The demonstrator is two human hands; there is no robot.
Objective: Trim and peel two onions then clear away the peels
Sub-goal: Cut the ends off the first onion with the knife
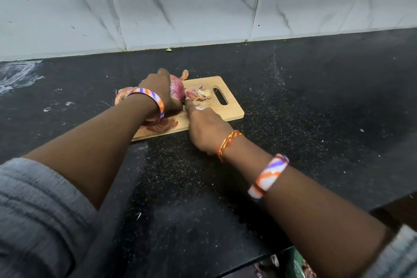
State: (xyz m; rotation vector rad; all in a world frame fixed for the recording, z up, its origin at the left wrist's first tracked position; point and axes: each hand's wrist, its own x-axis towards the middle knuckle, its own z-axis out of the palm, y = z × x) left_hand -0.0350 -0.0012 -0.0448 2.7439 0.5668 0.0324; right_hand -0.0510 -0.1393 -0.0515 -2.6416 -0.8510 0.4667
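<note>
Grey sleeve (pixel 33 210) nearest the lens, lower left. Left hand (pixel 161 90) curls over a purple onion (pixel 177 88) on the wooden cutting board (pixel 228 110), holding it down. Right hand (pixel 204 128) sits at the onion's near side, fingers curled; whether it grips a knife or pinches skin, cannot tell. A 2nd onion (pixel 123 95), still skinned, lies on the black counter (pixel 316 97) just behind the left wrist. Loose peels (pixel 200 93) by the board's handle slot, more peel (pixel 161 126) at the near edge.

Judgement: bulb firm, round, prone to roll, slick once bared; hold it across the middle. Peels papery, light, brittle. No containers seen.
</note>
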